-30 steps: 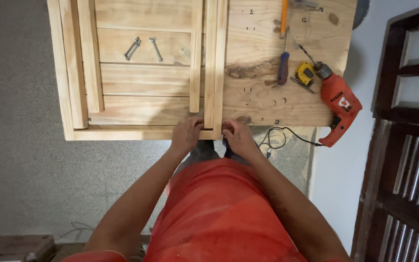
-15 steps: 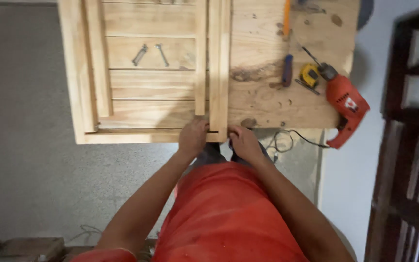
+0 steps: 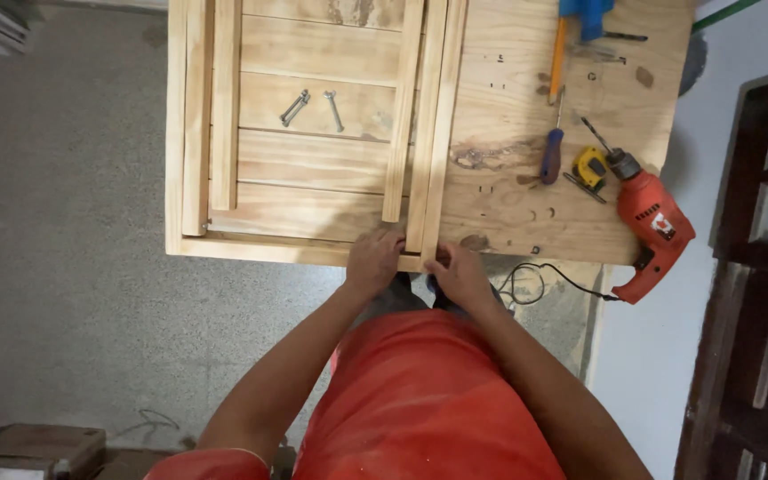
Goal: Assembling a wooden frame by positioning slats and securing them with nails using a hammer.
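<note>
Both hands have crept right; left hand [image 3: 373,264] and right hand [image 3: 460,273] pinch the wooden frame [image 3: 313,169]'s unfastened 5-o'clock corner, bolts [image 3: 311,107] loose at 11.

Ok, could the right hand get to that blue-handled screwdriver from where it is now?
Probably yes. The right hand rests at the near corner of the wooden frame, and the blue-handled screwdriver lies ahead and to the right on bare plywood. Nothing stands between them; the yellow tape measure and the red drill lie further right.
</note>
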